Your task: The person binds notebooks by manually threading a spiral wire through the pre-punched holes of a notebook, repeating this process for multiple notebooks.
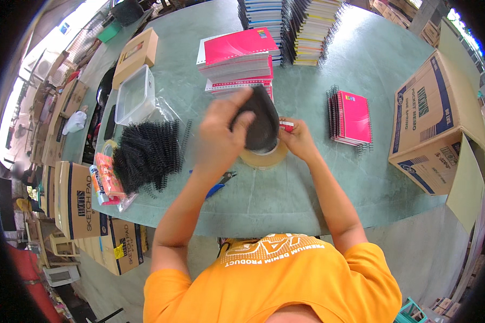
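My left hand (221, 129), blurred by motion, holds a dark rounded object (264, 121) between thumb and fingers; its kind I cannot make out. Close by on the right, my right hand (300, 142) pinches a small red-and-white item (286, 125), partly hidden by the fingers. Beneath the dark object a roll of clear tape (264, 160) lies on the table. A pair of blue-handled pliers (218, 185) rests near my left forearm. Just beyond my hands stands a stack of pink-covered punched pads (237, 48).
Black spiral coils (148, 153) lie in a heap at left, near a clear plastic container (136, 97). Pink spiral notebooks (353, 117) stand at right, beside an open cardboard box (431, 118). Tall stacks of spiral-bound notebooks (310, 32) rise at the back of the green table (291, 202).
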A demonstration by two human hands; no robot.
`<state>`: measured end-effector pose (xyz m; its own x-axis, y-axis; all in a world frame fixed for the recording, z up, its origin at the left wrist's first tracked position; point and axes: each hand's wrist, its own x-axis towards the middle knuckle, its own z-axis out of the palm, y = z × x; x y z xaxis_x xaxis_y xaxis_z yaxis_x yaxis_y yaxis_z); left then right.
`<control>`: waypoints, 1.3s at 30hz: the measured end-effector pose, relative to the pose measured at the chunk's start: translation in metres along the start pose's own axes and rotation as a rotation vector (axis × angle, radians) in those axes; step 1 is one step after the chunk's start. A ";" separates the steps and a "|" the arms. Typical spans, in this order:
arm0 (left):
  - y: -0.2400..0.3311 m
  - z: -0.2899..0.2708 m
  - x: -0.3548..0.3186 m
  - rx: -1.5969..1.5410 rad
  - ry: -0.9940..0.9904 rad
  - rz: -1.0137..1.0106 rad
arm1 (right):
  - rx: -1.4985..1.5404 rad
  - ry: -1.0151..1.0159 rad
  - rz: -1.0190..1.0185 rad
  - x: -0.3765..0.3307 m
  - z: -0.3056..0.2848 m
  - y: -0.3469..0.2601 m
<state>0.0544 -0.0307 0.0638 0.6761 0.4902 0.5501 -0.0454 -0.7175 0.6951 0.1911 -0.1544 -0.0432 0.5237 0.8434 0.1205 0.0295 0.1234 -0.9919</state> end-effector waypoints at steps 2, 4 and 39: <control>-0.011 0.006 -0.027 0.066 -0.481 -0.060 | 0.010 -0.022 0.020 0.000 0.000 -0.006; -0.024 0.014 -0.063 0.004 -0.689 -0.101 | 0.026 -0.035 0.011 0.003 0.001 -0.015; -0.013 0.061 -0.005 0.115 -0.296 0.294 | -0.185 0.077 -0.180 -0.015 -0.007 0.011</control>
<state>0.0961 -0.0543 0.0239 0.8290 0.1056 0.5492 -0.1969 -0.8640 0.4634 0.1894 -0.1694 -0.0566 0.5594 0.7731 0.2990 0.2790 0.1641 -0.9462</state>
